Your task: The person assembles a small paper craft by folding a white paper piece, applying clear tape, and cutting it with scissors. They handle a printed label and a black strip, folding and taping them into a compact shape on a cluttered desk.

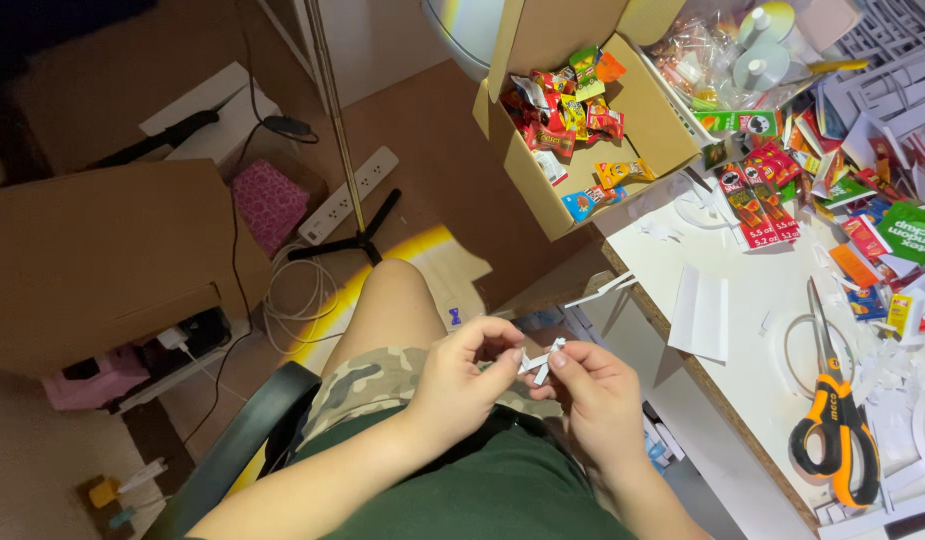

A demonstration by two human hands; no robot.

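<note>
Over my lap, my left hand [469, 375] and my right hand [598, 390] together pinch a small folded white paper piece [538, 362]. The fingertips of both hands meet on it, left from one side, right from the other. It is tiny and its exact shape is hard to tell. I sit in a dark chair [232, 440], wearing camouflage shorts and a green top.
A white table [752, 330] at the right carries orange-handled scissors [830, 420], white paper sheets [700, 312], tape rolls and several miniature snack packets [762, 195]. An open cardboard box [657, 125] holds more packets. On the floor: a power strip [347, 193], cables, a stand, cardboard boxes.
</note>
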